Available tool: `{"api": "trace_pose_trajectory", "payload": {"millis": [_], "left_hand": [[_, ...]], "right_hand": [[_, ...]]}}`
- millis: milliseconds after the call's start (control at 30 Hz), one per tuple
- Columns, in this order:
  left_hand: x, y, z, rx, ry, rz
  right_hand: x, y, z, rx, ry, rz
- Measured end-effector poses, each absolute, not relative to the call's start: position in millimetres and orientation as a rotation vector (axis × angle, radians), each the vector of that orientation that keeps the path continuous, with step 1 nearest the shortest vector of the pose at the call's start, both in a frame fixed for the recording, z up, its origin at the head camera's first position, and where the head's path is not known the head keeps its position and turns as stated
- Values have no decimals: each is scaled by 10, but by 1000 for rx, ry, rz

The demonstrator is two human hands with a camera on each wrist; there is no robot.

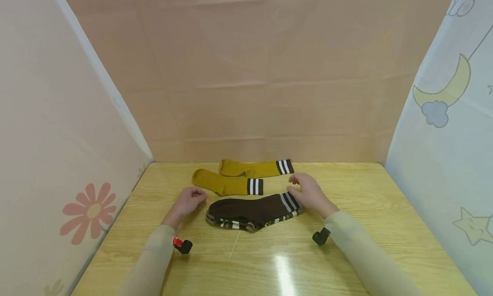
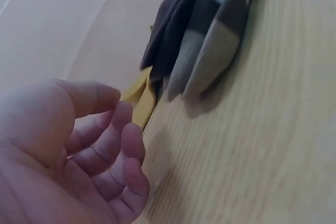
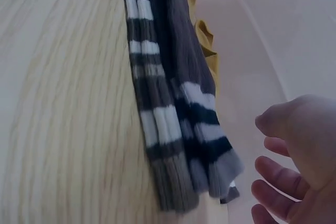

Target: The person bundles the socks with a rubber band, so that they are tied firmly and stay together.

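A stack of socks lies across the middle of the table. On top is a dark brown sock (image 1: 244,209) with grey stripes at its cuff, and beneath it show striped socks (image 3: 157,114) in grey, black and white. My left hand (image 1: 191,200) hovers just beyond the toe end, fingers loosely bent and holding nothing. By the cuff end is my right hand (image 1: 308,192), its thumb and fingers spread apart with nothing between them. Behind the stack lie two mustard socks, a nearer one (image 1: 231,184) and a farther one (image 1: 258,168), both with dark cuffs striped white.
The wooden table (image 1: 292,253) ends at a tan backdrop (image 1: 265,82). Pale printed sheets hang at the sides, the left sheet (image 1: 69,129) with a flower and the right sheet (image 1: 454,159) with a moon and star. Each wrist carries a small black camera.
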State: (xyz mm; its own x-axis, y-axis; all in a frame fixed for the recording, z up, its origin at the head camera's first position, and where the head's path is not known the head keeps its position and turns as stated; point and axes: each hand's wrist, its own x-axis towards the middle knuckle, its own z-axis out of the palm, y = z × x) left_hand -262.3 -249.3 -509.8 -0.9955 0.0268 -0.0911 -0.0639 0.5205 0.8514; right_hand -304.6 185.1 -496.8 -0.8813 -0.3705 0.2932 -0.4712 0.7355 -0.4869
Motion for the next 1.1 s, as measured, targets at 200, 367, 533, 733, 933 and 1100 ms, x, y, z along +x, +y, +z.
{"api": "trace_pose_trajectory", "payload": {"millis": [200, 367, 533, 733, 933, 1100], "left_hand": [[-2794, -2520, -5080, -132, 2754, 1404], [-2929, -2543, -5086, -229, 2805, 1369], [-2994, -2601, -5114, -313, 2843, 1371], [-3050, -2659, -5152, -443, 2721, 1548], [-3092, -2681, -5089, -480, 2647, 1616], [-3087, -2655, -5039, -498, 2685, 1517]], "right_hand": [[-3055, 1670, -4916, 731, -2710, 813], [-3072, 1489, -4871, 748, -2734, 818], [-3109, 1311, -4883, 770, -2766, 841], [-3155, 1133, -4903, 750, -2832, 948], [-3220, 1032, -4922, 692, -2927, 981], [-3276, 984, -4976, 669, -2998, 1025]]}}
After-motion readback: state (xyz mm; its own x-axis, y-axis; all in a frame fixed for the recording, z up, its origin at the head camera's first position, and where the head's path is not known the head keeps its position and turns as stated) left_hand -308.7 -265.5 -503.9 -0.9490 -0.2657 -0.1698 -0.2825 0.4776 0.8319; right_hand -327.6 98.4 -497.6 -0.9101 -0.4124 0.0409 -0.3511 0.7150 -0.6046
